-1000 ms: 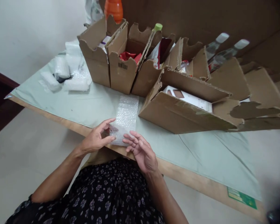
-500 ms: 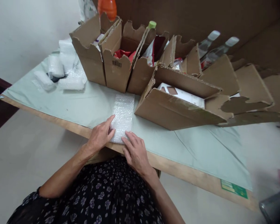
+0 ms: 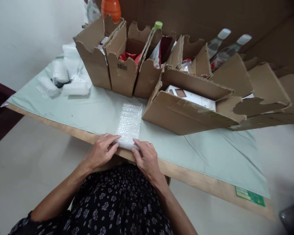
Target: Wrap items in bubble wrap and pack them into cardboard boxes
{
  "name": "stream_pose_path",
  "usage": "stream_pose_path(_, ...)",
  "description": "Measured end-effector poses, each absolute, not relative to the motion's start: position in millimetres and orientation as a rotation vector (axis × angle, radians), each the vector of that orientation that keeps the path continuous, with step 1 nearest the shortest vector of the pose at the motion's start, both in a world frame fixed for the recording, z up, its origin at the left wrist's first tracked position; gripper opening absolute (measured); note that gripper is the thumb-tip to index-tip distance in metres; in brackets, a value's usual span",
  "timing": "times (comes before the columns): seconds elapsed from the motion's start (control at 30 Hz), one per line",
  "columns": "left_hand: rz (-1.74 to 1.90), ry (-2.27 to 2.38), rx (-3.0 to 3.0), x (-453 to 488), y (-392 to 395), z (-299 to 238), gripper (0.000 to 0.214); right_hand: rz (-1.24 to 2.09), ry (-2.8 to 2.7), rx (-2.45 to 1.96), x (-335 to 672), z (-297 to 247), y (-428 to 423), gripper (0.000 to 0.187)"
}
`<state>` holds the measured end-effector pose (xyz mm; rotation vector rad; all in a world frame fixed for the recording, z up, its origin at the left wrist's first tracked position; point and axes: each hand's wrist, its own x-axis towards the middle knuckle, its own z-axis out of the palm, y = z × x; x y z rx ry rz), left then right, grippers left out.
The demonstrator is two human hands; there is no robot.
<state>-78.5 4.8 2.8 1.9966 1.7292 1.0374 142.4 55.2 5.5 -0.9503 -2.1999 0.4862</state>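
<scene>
A strip of bubble wrap (image 3: 130, 120) lies flat on the pale green cloth, its near end folded or rolled over at the table's front edge. At the left corner of that end, my left hand (image 3: 103, 151) pinches the wrap between thumb and forefinger. My right hand (image 3: 147, 159) grips the right corner in the same way, thumb low and forefinger on top. Whether anything is inside the fold cannot be seen.
Several bubble-wrap pieces (image 3: 71, 73) are heaped at the back left. Cardboard boxes (image 3: 122, 76) holding packets stand along the back. One long box (image 3: 191, 119) juts forward just right of the strip. Clear bottles (image 3: 219, 40) rise behind. The wooden table edge (image 3: 198, 181) runs in front.
Both hands have come to the near end of the bubble wrap and closed on its corners. That end, flat before, is now turned over into a fold.
</scene>
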Motion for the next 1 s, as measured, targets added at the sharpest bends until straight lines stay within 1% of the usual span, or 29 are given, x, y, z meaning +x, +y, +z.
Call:
stream_pose_path(0.1,1.004,1.821,1.896,-77.5,15.6,1.0,0.029,0.348,-2.141,-0.952,148.8,9.0,52.6,0.029)
stream_pose_path(0.17,0.997,1.842,1.903,-76.1,21.3,-0.9,0.03,0.283,-2.212,-0.915,149.6,8.5,51.6,0.029)
stream_pose_path(0.33,0.968,1.994,2.022,-72.1,22.5,-4.3,0.028,0.259,-2.474,-0.861,139.7,-4.0,65.0,0.029)
stream_pose_path(0.4,0.996,2.039,2.051,-73.1,16.4,-1.4,0.03,0.298,-2.464,-0.864,137.0,-5.8,72.9,0.027)
stream_pose_path(0.47,1.056,1.966,2.096,-75.2,8.4,3.1,0.034,0.386,-2.418,-0.87,137.1,-2.9,77.9,0.025)
stream_pose_path(0.57,1.096,1.765,2.119,-77.0,1.1,7.4,0.031,0.608,-2.356,-0.905,140.2,5.3,79.0,0.025)
stream_pose_path(0.63,1.078,1.717,2.062,-76.9,4.0,5.9,0.028,0.705,-2.32,-0.958,142.3,8.9,77.5,0.027)
stream_pose_path(0.7,1.044,1.745,2.001,-76.5,13.4,1.7,0.027,0.66,-2.264,-1.013,143.7,9.5,75.8,0.029)
stream_pose_path(0.77,0.997,1.813,1.988,-76.5,26.3,-3.5,0.027,0.539,-2.22,-1.04,144.5,7.6,74.9,0.031)
stream_pose_path(0.87,0.924,1.924,2.004,-77.3,42.0,-8.3,0.029,0.438,-2.306,-1.013,143.3,2.8,77.0,0.035)
stream_pose_path(0.93,0.947,1.969,2.011,-77.6,44.5,-7.9,0.029,0.414,-2.404,-0.979,140.9,-0.3,80.9,0.035)
stream_pose_path(1.0,1.024,1.93,2.052,-77.7,39.3,-4.6,0.03,0.405,-2.445,-0.96,138.5,-2.1,85.0,0.031)
